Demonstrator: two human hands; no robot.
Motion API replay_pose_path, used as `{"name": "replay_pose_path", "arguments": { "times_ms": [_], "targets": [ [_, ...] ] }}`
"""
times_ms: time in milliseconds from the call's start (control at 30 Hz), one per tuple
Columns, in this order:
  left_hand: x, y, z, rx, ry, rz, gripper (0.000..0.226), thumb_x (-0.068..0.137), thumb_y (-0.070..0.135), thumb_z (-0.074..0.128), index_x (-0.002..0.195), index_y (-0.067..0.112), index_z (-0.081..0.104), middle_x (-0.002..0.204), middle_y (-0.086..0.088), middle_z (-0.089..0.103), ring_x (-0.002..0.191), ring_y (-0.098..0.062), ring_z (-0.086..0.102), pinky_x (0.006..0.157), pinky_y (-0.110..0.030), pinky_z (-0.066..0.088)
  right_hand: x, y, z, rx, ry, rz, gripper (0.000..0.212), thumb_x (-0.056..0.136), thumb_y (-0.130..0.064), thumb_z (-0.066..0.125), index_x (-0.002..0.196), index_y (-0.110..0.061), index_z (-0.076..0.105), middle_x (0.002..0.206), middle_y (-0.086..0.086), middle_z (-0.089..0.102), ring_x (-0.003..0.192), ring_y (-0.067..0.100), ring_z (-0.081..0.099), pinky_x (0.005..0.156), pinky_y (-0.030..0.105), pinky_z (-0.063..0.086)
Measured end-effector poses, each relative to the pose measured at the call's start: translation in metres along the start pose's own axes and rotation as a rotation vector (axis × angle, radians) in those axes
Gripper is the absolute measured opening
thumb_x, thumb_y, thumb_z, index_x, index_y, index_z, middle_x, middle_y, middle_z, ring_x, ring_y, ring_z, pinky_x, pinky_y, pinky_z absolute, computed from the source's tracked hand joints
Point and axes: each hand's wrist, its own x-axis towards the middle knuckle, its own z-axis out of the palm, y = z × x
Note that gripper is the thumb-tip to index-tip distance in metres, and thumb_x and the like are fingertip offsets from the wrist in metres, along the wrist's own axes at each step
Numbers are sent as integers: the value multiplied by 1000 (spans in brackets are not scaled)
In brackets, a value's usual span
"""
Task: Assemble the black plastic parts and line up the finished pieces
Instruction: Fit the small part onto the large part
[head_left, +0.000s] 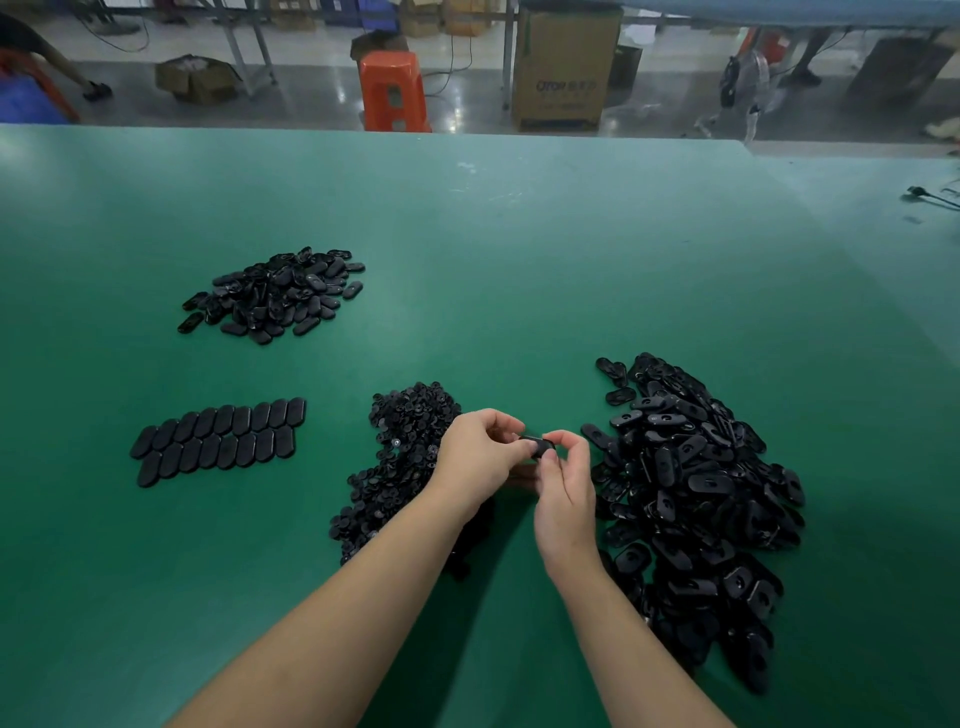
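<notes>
Left hand (480, 457) and right hand (563, 486) both pinching one black part (540, 447); finished rows (221, 439) at nine o'clock, loose pile (696, 493) at three.

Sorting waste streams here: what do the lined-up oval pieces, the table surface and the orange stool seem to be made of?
Lined-up oval pieces: apparently black moulded plastic, smooth with a dull sheen.
Table surface: looks like a green rubber or vinyl mat, matte, with scuff marks.
Orange stool: probably moulded plastic, glossy, with cut-out holes.
</notes>
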Motion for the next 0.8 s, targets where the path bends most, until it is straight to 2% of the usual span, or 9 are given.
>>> {"name": "replay_pose_path", "arguments": {
  "times_ms": [33,100,200,233,300,367,467,600,800],
  "targets": [
    [0,1,-2,-11,-32,-4,12,84,10,80,93,11,72,84,-4,71,67,-10,66,61,-19,53,0,0,0,4,-4,4,28,106,-22,39,100,-48,50,99,7,70,93,26,69,89,58,53],
    [2,3,-5,33,-59,7,8,83,10,80,90,11,75,84,-7,75,73,-16,72,70,-30,61,0,0,0,11,-8,9,30,106,-22,39,99,-48,50,99,8,72,93,28,71,89,59,54],
    [5,5,-11,104,-74,45,9,80,12,82,81,14,74,81,-6,76,81,-26,73,80,-40,60,0,0,2,14,-20,1,28,105,-22,42,98,-47,50,93,7,75,84,25,75,86,55,57],
    [5,4,-12,110,-85,53,10,79,13,83,81,14,73,80,-6,76,79,-25,73,78,-39,60,0,0,2,9,-28,-12,23,104,-25,44,98,-46,50,92,5,75,82,24,75,84,53,58],
    [7,3,-16,156,-92,69,12,78,18,85,78,17,73,73,-1,74,63,-14,66,63,-30,54,0,1,1,-4,-32,-41,15,102,-29,47,100,-43,51,90,1,73,81,22,74,81,50,58],
    [7,1,-18,192,-90,74,11,79,20,84,78,19,73,66,4,71,50,-5,56,54,-23,45,2,4,0,4,-27,-60,18,104,-21,50,101,-38,55,88,-3,71,74,16,69,73,45,58],
    [7,-2,-18,134,-92,53,6,83,11,79,81,11,74,60,2,68,46,-11,55,46,-28,50,4,6,0,5,-38,-56,20,104,-13,52,102,-32,57,81,-10,68,61,10,63,63,31,54],
    [5,-3,-16,87,-107,29,5,88,6,72,83,7,73,62,-8,68,52,-21,61,57,-42,60,4,7,0,3,-16,-42,16,101,-12,56,101,-28,56,79,-4,68,58,8,60,59,33,53],
    [4,-5,-13,91,-88,30,6,88,3,69,84,6,72,61,-3,67,49,-16,59,54,-34,60,4,7,1,-23,-2,-41,16,101,-14,57,100,-30,55,86,-1,68,69,16,61,69,46,55]
  ]
}}
